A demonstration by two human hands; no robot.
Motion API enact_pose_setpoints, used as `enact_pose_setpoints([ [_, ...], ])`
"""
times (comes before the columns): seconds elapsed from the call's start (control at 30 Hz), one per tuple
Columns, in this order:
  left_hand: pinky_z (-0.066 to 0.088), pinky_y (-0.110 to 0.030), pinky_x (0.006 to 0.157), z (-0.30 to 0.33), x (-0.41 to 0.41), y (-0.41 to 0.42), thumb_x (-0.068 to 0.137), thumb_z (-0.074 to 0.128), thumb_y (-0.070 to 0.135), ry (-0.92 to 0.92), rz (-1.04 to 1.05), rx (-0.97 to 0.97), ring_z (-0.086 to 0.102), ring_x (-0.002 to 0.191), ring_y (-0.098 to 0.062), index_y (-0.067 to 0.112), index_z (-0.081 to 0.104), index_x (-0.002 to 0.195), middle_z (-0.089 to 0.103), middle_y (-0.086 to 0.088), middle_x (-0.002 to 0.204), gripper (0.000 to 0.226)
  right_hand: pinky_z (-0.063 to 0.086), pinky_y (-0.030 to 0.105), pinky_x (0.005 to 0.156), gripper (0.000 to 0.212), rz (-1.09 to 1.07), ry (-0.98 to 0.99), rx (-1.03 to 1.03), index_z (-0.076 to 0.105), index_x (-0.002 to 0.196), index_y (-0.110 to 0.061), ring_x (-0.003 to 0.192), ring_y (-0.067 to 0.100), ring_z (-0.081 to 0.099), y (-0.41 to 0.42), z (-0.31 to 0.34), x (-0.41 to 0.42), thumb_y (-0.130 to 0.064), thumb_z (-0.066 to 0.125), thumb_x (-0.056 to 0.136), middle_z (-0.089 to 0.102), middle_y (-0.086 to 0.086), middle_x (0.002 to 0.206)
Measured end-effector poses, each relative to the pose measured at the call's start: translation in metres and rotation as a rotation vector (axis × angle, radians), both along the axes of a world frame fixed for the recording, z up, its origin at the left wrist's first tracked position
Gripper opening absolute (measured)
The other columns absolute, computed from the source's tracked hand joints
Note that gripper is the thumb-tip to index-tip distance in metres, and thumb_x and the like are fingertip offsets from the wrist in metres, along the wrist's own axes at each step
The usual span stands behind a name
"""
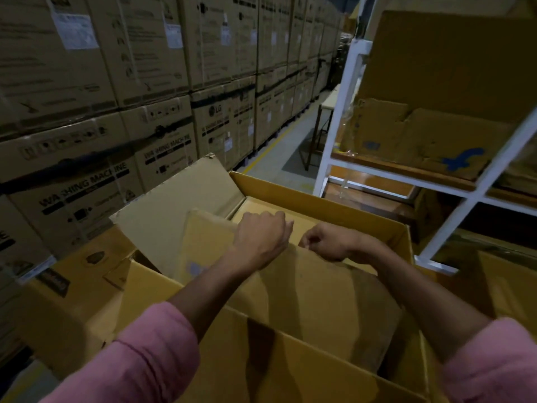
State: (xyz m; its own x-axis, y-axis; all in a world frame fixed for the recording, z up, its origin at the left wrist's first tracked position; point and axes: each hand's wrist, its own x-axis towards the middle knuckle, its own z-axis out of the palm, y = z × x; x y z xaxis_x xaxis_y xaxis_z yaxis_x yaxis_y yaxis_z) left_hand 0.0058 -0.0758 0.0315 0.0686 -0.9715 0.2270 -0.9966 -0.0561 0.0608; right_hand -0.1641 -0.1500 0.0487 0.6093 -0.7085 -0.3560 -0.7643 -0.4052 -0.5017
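A large open cardboard box (334, 212) stands in front of me, its left flap (177, 205) folded outward. Inside it a flat cardboard sheet (313, 298) stands tilted. My left hand (261, 238) grips the sheet's top edge with curled fingers. My right hand (325, 242) pinches the same edge a little to the right. A second flat carton piece (203, 245) with a pale label lies under my left wrist. Both forearms wear rolled pink sleeves.
Stacked washing-machine cartons (122, 135) form a wall on the left. A white metal rack (345, 117) on the right holds flattened cardboard (430, 135). More yellow boxes (81, 292) sit low on the left. A grey floor aisle (290, 146) with a yellow line runs ahead.
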Motion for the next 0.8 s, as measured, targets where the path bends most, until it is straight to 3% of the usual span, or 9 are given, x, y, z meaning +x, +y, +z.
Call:
enact_pose_setpoints([
  [0.07,0.044,-0.043,0.079,0.024,-0.005,0.007,0.106,0.032,0.039,0.078,0.014,0.172,0.062,0.101,-0.038,0.012,0.063,0.110,0.065,-0.018,0.115,0.041,0.055,0.033,0.071,0.027,0.051,-0.007,0.253,0.076,0.097,-0.029,0.083,0.014,0.068,0.022,0.025,-0.013,-0.016,0.054,0.103,0.076,0.001,0.098],
  [0.17,0.043,-0.040,0.083,0.046,-0.009,0.031,0.106,0.035,0.036,0.138,-0.080,0.558,0.057,0.101,-0.032,0.014,0.058,0.105,0.061,-0.018,0.125,0.032,0.061,0.029,0.072,0.024,0.151,0.033,0.398,0.071,0.120,-0.025,0.092,0.011,0.073,0.048,0.035,-0.024,-0.017,0.055,0.104,0.076,0.002,0.110],
  [0.27,0.036,-0.035,0.076,0.048,-0.016,0.051,0.110,0.029,0.028,0.219,-0.150,0.787,0.047,0.080,-0.020,0.014,0.050,0.083,0.056,-0.014,0.103,0.036,0.063,0.041,0.083,0.028,0.205,0.090,0.403,0.068,0.126,-0.028,0.104,0.017,0.073,0.069,0.021,-0.024,-0.016,0.056,0.103,0.074,0.000,0.118],
  [0.37,0.039,-0.034,0.075,0.040,-0.021,0.067,0.108,0.033,0.038,0.217,-0.169,0.835,0.052,0.085,-0.021,0.019,0.056,0.079,0.059,-0.007,0.093,0.041,0.064,0.039,0.080,0.027,0.241,0.125,0.351,0.066,0.117,-0.033,0.106,0.019,0.071,0.086,0.008,-0.018,-0.013,0.055,0.102,0.070,-0.001,0.122],
  [0.5,0.049,-0.039,0.094,0.027,-0.017,0.083,0.097,0.026,0.057,0.184,-0.198,0.842,0.061,0.108,-0.027,0.013,0.068,0.117,0.067,-0.010,0.123,0.064,0.063,0.042,0.082,0.039,0.261,0.119,0.305,0.062,0.129,-0.026,0.100,0.017,0.068,0.097,-0.004,-0.010,-0.009,0.050,0.097,0.066,-0.001,0.122],
  [0.57,0.048,-0.037,0.087,0.021,-0.013,0.090,0.099,0.028,0.054,0.178,-0.204,0.839,0.062,0.106,-0.026,0.015,0.068,0.122,0.067,-0.009,0.122,0.060,0.063,0.035,0.076,0.037,0.271,0.131,0.282,0.061,0.128,-0.025,0.092,0.015,0.066,0.102,-0.007,-0.008,-0.008,0.048,0.098,0.064,0.002,0.123],
  [0.7,0.043,-0.036,0.078,0.011,-0.012,0.099,0.102,0.034,0.050,0.257,-0.166,0.830,0.060,0.093,-0.021,0.022,0.063,0.105,0.065,-0.004,0.107,0.040,0.061,0.029,0.073,0.025,0.274,0.097,0.245,0.059,0.097,-0.035,0.089,0.011,0.066,0.104,-0.019,-0.002,-0.012,0.052,0.100,0.063,-0.010,0.100],
  [0.8,0.041,-0.035,0.073,0.006,-0.011,0.104,0.103,0.037,0.045,0.276,-0.152,0.805,0.056,0.081,-0.018,0.023,0.055,0.087,0.062,-0.003,0.096,0.032,0.058,0.036,0.079,0.015,0.336,0.160,0.050,0.061,0.100,-0.032,0.092,0.015,0.066,0.100,-0.037,0.000,-0.019,0.054,0.097,0.065,-0.008,0.102],
])
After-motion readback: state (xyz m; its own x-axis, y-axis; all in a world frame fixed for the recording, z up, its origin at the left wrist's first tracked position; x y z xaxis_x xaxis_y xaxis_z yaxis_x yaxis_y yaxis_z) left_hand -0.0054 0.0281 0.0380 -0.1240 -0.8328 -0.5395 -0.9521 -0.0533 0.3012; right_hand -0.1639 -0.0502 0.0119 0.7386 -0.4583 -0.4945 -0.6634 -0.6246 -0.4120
